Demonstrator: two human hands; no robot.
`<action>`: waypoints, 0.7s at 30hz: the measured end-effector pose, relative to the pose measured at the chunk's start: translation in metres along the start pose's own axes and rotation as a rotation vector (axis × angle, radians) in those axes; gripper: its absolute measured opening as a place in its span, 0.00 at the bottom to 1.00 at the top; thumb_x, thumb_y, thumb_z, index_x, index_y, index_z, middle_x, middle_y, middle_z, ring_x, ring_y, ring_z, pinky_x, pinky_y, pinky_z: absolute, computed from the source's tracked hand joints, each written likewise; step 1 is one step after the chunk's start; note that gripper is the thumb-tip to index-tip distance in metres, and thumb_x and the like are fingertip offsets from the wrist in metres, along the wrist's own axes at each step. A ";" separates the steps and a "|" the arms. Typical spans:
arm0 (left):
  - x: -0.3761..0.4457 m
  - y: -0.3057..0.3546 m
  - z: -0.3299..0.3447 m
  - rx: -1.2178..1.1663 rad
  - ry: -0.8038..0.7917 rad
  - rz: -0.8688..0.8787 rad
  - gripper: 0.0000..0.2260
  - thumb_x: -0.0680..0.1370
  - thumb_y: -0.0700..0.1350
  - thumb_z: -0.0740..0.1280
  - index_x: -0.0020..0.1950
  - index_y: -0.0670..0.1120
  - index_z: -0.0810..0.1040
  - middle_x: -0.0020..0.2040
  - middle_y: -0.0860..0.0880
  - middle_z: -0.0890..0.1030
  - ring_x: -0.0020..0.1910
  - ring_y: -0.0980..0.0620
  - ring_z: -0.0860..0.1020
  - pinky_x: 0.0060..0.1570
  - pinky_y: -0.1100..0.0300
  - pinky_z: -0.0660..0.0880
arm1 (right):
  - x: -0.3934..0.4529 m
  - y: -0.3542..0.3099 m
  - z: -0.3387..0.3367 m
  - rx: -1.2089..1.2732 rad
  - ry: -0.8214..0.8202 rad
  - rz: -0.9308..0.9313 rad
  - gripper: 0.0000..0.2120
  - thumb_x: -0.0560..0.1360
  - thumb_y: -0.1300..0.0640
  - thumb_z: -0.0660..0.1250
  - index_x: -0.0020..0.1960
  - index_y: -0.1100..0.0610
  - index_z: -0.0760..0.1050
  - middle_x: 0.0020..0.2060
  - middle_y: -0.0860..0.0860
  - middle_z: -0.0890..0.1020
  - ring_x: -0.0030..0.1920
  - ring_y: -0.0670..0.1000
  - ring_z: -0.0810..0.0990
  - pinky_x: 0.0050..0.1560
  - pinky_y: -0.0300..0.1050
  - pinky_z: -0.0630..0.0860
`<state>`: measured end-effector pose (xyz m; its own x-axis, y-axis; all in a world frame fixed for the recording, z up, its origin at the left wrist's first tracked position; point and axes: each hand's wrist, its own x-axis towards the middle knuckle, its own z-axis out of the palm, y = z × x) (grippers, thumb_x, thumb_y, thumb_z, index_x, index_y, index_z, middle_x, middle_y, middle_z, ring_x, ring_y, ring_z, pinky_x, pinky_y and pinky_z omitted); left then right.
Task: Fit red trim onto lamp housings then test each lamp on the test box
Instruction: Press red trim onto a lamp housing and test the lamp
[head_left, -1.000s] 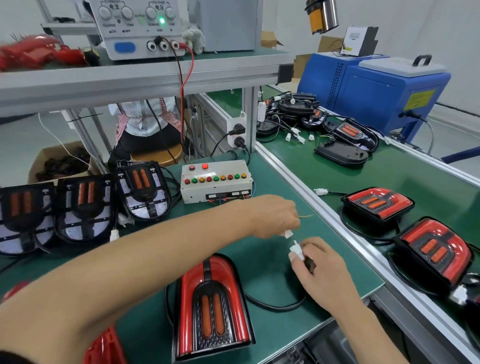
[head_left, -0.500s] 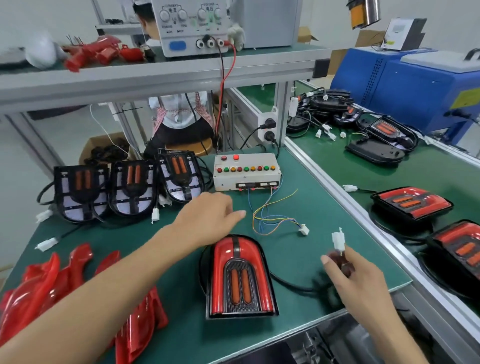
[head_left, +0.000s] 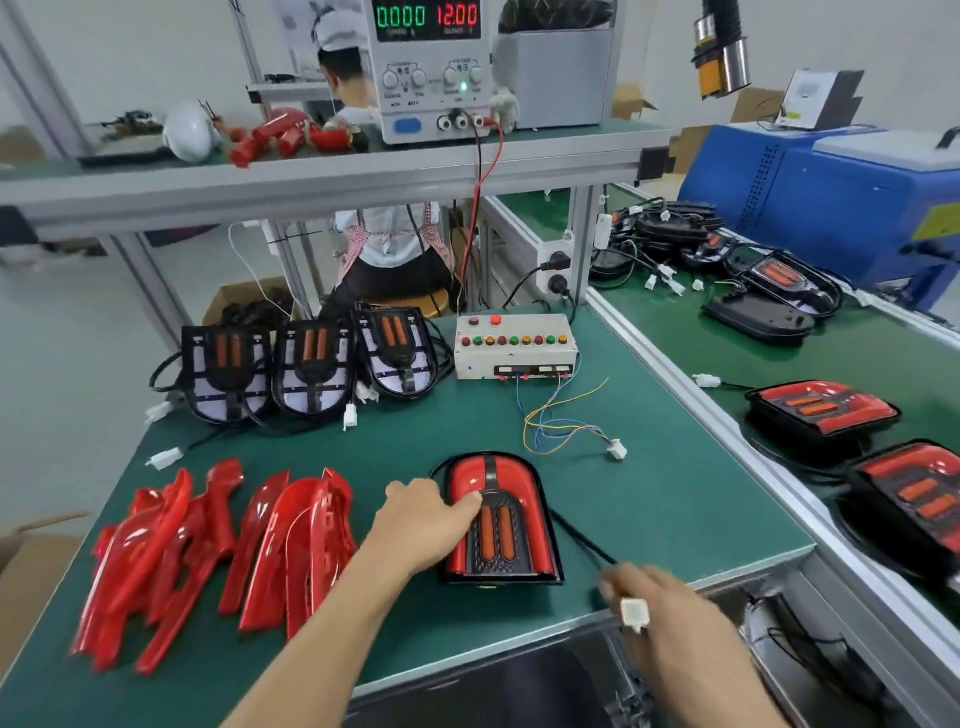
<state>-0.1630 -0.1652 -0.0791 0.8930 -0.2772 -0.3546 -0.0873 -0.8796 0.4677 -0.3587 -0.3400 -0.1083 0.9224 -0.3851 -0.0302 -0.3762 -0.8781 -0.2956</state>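
A lamp with red trim fitted (head_left: 506, 506) lies on the green mat near the front edge. My left hand (head_left: 423, 525) rests on its left side, fingers over the trim. My right hand (head_left: 660, 618) pinches the lamp's white plug (head_left: 635, 613) at the bench's front edge, blurred; the black cable (head_left: 582, 540) runs back to the lamp. The white test box (head_left: 515, 347) stands behind, its coloured wires ending in a loose white connector (head_left: 616, 448). Three untrimmed black housings (head_left: 311, 364) line the back left. Several loose red trims (head_left: 208, 561) lie at the front left.
A power supply (head_left: 434, 70) reading 12.00 sits on the shelf above. Finished lamps (head_left: 823, 405) lie on the conveyor to the right, beside a blue machine (head_left: 841, 208). A person in an apron sits behind the bench.
My left hand dropped from above the lamp onto its left side. My right hand pulled the white plug back toward the front edge. My head tilted up and left, revealing the trims.
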 end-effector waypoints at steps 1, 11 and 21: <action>-0.002 0.000 0.004 0.022 0.052 -0.014 0.28 0.79 0.66 0.60 0.59 0.41 0.77 0.64 0.41 0.72 0.55 0.39 0.80 0.58 0.50 0.77 | -0.003 -0.002 0.002 -0.030 -0.069 -0.027 0.15 0.81 0.50 0.58 0.67 0.40 0.69 0.60 0.45 0.74 0.59 0.48 0.79 0.54 0.44 0.72; -0.009 -0.008 0.006 -0.285 0.108 -0.023 0.25 0.76 0.67 0.66 0.37 0.45 0.74 0.47 0.38 0.83 0.43 0.41 0.82 0.50 0.50 0.81 | 0.002 -0.065 0.026 -0.082 0.122 -0.433 0.16 0.70 0.40 0.57 0.43 0.40 0.84 0.30 0.40 0.81 0.28 0.44 0.80 0.24 0.37 0.71; -0.066 -0.030 0.015 -1.358 0.210 -0.247 0.23 0.85 0.59 0.55 0.61 0.42 0.79 0.64 0.42 0.79 0.58 0.43 0.80 0.60 0.47 0.75 | 0.039 -0.113 0.002 0.005 0.097 -0.372 0.28 0.75 0.30 0.57 0.34 0.54 0.69 0.32 0.52 0.77 0.36 0.60 0.76 0.32 0.47 0.61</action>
<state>-0.2258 -0.1268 -0.0821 0.8813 -0.0031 -0.4725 0.4640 0.1943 0.8643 -0.2802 -0.2550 -0.0777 0.9831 -0.0657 0.1708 -0.0167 -0.9616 -0.2738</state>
